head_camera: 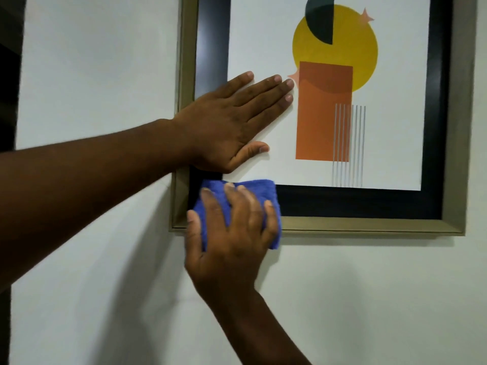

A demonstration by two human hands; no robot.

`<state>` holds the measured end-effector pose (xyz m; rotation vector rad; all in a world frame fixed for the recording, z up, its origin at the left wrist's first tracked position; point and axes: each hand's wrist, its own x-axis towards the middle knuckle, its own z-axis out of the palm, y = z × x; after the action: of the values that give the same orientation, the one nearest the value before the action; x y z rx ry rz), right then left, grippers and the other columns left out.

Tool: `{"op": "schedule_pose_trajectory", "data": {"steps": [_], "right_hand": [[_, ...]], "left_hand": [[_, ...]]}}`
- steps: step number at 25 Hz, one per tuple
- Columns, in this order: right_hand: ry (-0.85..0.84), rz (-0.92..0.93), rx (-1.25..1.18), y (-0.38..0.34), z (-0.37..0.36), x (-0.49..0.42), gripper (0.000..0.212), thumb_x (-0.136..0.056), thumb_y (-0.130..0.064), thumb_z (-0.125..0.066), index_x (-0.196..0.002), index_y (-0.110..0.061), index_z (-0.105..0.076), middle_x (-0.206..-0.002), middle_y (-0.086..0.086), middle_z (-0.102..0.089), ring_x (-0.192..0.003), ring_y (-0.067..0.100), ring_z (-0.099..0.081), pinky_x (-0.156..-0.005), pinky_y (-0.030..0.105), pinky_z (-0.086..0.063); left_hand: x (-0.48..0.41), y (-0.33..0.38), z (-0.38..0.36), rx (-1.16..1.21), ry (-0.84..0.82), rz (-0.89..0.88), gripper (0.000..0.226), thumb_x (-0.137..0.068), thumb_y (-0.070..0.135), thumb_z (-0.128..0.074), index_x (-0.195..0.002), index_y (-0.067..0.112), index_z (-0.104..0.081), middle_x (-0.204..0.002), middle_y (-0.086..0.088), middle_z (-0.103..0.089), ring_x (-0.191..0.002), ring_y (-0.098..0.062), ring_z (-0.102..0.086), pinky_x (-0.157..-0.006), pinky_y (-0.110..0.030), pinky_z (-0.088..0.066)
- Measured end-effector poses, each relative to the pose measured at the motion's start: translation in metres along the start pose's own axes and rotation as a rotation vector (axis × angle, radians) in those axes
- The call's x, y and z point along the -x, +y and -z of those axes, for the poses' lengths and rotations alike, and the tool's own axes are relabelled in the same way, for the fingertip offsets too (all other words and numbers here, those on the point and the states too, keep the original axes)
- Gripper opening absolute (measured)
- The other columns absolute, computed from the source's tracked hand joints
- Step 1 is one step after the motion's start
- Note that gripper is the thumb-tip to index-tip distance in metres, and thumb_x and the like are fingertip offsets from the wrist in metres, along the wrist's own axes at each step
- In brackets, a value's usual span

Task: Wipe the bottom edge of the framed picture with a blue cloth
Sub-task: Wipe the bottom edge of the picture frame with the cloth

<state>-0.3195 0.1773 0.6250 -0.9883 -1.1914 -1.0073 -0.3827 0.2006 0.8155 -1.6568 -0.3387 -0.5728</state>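
Across the frame's [342, 225] level bottom edge, right hand [232, 233] on blue cloth [266, 191]

Single view only: head-worn wide-angle camera, so nothing is shared with a second view. It faces a pale wall [92, 75] nearly square-on, from close range. The framed picture [369, 225] fills the upper right of the view; its top edge is cut off by the top of the view, while its bottom-left and bottom-right corners are both in view. The bottom edge runs slightly downhill toward the right, so the camera is rolled a little. Both forearms enter from the near side: the left hand [226, 127] from the left border, the right hand [232, 243] from the bottom border. Dark strip along the left border; cannot tell what it is.
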Motion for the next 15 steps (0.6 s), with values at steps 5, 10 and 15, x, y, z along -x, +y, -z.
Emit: {"op": "schedule_pose_trajectory", "data": {"steps": [5, 10, 15], "right_hand": [[-0.104, 0.225, -0.023, 0.037, 0.022, -0.006, 0.030, -0.095, -0.042, -0.047, -0.113, -0.025, -0.064, -0.122, 0.005, -0.065, -0.121, 0.025, -0.054, -0.111, 0.051, -0.033], [-0.067, 0.203, 0.021, 0.121, 0.058, -0.015, 0.026, -0.089, -0.034, -0.056, -0.105, -0.020, -0.069, -0.116, 0.010, -0.067, -0.113, 0.029, -0.059, -0.104, 0.057, -0.038], [-0.165, 0.072, 0.077, 0.192, 0.101, -0.023, 0.032, -0.091, -0.038, -0.051, -0.114, -0.020, -0.063, -0.123, 0.009, -0.062, -0.119, 0.028, -0.055, -0.110, 0.063, -0.029]], "left_hand": [[-0.001, -0.003, -0.006, -0.018, 0.009, 0.003, 0.077, -0.096, 0.058, -0.008, -0.155, 0.010, -0.001, -0.166, -0.014, -0.006, -0.153, -0.028, -0.005, -0.125, -0.047, -0.008], [0.000, -0.002, -0.001, -0.027, -0.088, 0.026, 0.077, -0.096, 0.058, -0.009, -0.155, 0.011, 0.002, -0.166, -0.013, -0.002, -0.154, -0.027, -0.001, -0.125, -0.045, -0.005], [0.004, 0.023, 0.015, 0.029, -0.203, 0.233, 0.077, -0.094, 0.054, -0.012, -0.155, 0.008, 0.002, -0.166, -0.016, 0.000, -0.154, -0.028, 0.001, -0.125, -0.050, -0.006]]}}
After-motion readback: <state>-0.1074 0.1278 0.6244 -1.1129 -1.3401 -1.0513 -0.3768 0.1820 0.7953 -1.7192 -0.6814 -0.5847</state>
